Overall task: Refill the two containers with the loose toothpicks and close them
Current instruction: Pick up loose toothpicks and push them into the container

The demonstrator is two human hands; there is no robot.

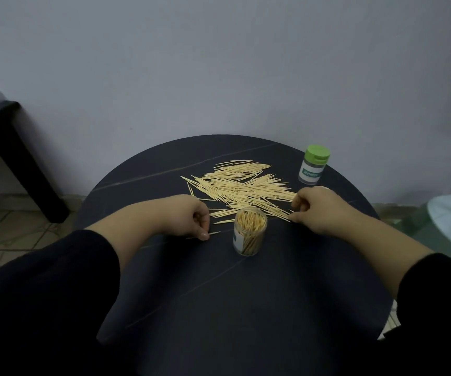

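Curled fingers of the left hand (191, 218) pinch a single toothpick (214, 233) on the table (219, 294). The right hand (317, 210) pinches the edge of the loose toothpicks (242, 187). Between them stands the open container (250, 234), full; the green-lidded container (314, 165) stands beyond.

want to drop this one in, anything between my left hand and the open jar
Nothing visible: only bare table lies between the left hand, pinching one toothpick, and the open jar. Its mouth has no lid, though it looks nearly full.
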